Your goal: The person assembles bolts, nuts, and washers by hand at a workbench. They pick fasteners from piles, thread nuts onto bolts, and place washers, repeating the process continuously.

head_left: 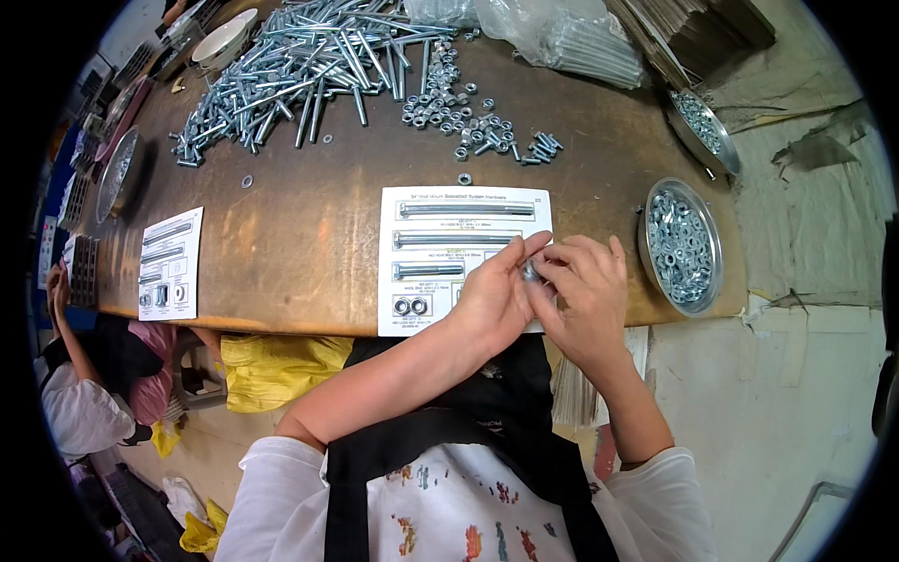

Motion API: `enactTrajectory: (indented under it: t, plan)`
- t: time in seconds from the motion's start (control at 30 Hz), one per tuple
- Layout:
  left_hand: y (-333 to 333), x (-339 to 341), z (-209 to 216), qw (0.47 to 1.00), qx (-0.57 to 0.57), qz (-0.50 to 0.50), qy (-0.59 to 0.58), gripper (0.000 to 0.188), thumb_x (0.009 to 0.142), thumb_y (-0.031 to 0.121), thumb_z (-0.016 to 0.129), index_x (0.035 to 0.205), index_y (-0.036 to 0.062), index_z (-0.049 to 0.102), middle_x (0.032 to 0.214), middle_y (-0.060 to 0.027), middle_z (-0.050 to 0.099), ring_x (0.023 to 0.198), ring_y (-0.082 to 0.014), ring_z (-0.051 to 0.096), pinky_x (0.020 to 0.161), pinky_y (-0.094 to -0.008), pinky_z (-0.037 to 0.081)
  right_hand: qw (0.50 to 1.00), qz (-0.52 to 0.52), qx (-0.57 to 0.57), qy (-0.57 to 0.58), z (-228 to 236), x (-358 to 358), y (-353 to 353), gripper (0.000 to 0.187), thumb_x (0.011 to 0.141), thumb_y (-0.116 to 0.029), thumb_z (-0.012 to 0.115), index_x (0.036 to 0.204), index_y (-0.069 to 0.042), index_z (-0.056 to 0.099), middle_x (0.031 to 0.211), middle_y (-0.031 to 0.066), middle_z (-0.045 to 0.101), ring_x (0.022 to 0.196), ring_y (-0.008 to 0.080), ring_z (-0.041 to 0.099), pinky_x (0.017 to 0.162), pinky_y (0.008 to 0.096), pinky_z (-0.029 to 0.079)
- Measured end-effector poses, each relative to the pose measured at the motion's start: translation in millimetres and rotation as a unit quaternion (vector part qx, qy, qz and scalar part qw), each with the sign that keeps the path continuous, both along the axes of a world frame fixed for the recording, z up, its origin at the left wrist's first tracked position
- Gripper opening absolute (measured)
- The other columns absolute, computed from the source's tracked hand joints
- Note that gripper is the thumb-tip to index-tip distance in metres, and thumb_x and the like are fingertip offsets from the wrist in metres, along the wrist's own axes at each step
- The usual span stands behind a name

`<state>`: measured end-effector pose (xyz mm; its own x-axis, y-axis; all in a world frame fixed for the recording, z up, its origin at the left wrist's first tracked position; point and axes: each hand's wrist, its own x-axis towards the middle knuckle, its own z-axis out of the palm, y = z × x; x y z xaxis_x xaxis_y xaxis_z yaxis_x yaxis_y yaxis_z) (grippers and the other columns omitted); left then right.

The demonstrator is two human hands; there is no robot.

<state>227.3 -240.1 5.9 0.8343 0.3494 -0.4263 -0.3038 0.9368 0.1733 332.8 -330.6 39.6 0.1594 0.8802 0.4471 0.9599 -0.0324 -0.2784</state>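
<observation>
My left hand (501, 292) is cupped, palm turned up, over the right part of a white card (431, 255) printed with bolts and nuts. Against its fingers rests a small shiny metal piece (531, 273), mostly covered, so I cannot tell its exact kind. The bent fingers and thumb of my right hand (590, 295) close on that same piece from the right. Just past the card's top edge lies a single hex nut (465, 179). To the right of my right hand stands a round metal bowl (716, 267) full of washers (679, 248).
Long bolts (290, 75) heap at the far side, beside scattered nuts (449, 112) and short bolts (543, 148). Plastic bags (562, 47) lie at the back. Another bowl (716, 155) sits far right. A second card (169, 264) is at left, where a co-worker (89, 393) sits.
</observation>
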Motion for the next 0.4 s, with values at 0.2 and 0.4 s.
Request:
enactTrajectory:
  t: [0.2, 0.4]
  plan:
    - [-1.8, -21.8, -9.6, 0.996, 0.066, -0.035, -0.046, 0.038, 0.104, 0.013, 0.047, 0.138, -0.0059, 0.047, 0.126, -0.0142, 0.058, 0.114, -0.0212, 0.061, 0.101, -0.0367, 0.052, 0.999, 0.024, 0.027, 0.036, 1.3, -0.1, -5.8, 0.015, 0.075, -0.015, 0.078, 0.088, -0.01, 0.07, 0.098, 0.0004, 0.068, 0.105, 0.0257, 0.062, 0.106, 0.06, 0.032]
    - [-9.1, -29.5, -9.7, 0.993, 0.051, -0.045, -0.098, 0.045, 0.103, 0.013, 0.049, 0.145, -0.0024, 0.04, 0.133, -0.0133, 0.055, 0.121, -0.0222, 0.058, 0.105, -0.0381, 0.049, 0.995, 0.049, 0.0, 0.085, 1.1, 6.5, -13.2, 0.018, 0.075, -0.015, 0.078, 0.09, -0.013, 0.07, 0.107, 0.0014, 0.07, 0.112, 0.0248, 0.062, 0.108, 0.0602, 0.031]
